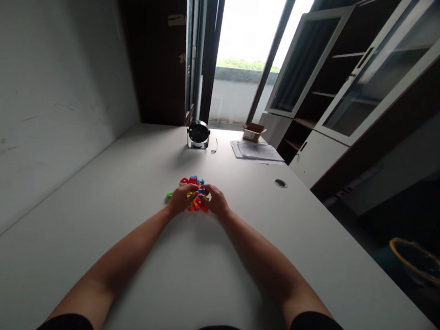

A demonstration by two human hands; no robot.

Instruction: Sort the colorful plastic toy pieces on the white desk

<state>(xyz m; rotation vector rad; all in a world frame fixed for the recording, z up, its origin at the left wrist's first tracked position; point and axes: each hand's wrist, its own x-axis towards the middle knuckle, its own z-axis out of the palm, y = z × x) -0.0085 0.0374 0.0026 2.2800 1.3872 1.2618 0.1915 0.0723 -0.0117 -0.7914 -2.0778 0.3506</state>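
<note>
A small heap of bright plastic pieces (194, 182), red, blue, orange, green and yellow, lies on the white table (129, 229) in the middle distance. My left hand (180, 198) rests on the heap's left side, fingers curled over the pieces. My right hand (216, 199) lies on the right side, its fingers bent inward toward the left hand. The fingertips of both hands meet over the pieces; what each one grips is too small to make out. A green piece (169, 196) pokes out left of my left hand.
At the table's far end stand a small black round device (198, 134), a stack of papers (256, 151) and an open cardboard box (253, 132). A cable hole (280, 183) sits right of the heap. Glass-door cabinets (350, 84) line the right side; a wall runs along the left.
</note>
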